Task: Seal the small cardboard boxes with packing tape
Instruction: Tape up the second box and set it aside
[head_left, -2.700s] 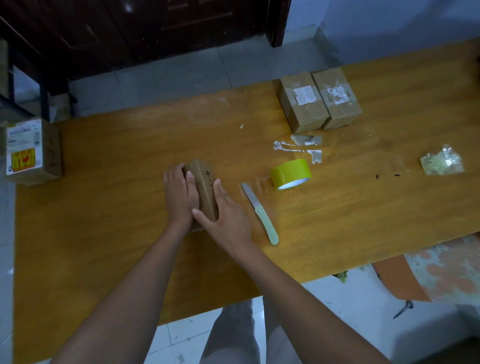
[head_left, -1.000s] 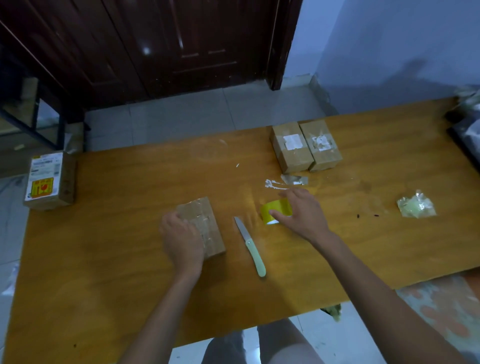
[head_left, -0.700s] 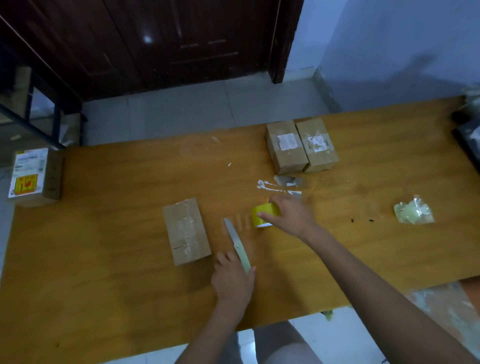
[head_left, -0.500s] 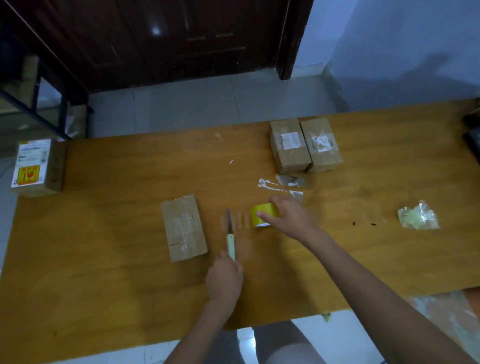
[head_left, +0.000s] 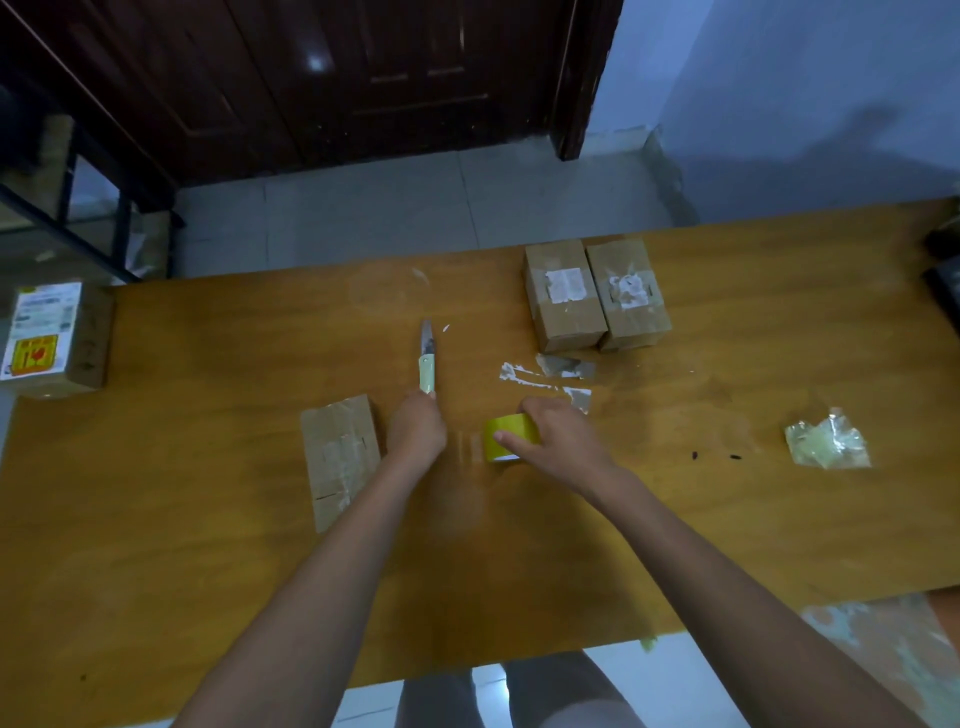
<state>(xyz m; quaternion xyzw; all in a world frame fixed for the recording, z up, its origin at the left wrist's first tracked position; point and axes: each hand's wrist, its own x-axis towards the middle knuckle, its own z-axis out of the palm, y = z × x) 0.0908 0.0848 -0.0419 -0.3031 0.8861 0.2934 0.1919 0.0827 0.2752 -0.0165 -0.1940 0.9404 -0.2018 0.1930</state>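
A small cardboard box (head_left: 340, 457) lies flat on the wooden table (head_left: 208, 545), left of my hands. My left hand (head_left: 417, 431) grips the pale green handle of a knife (head_left: 426, 358), blade pointing away from me. My right hand (head_left: 558, 441) holds the yellow roll of packing tape (head_left: 501, 434), which stands on the table. Two more small boxes (head_left: 563, 293) (head_left: 628, 293) with torn white labels sit side by side at the back.
Torn tape scraps (head_left: 545, 376) lie between the roll and the back boxes. A crumpled clear wrapper (head_left: 826, 441) sits to the right. A labelled carton (head_left: 54, 338) rests at the table's left end. A dark object (head_left: 945, 270) is at the far right edge.
My left hand let go of the box, took the knife by its handle and carried it forward, blade pointing away. My right hand reached the tape roll and stays on it.
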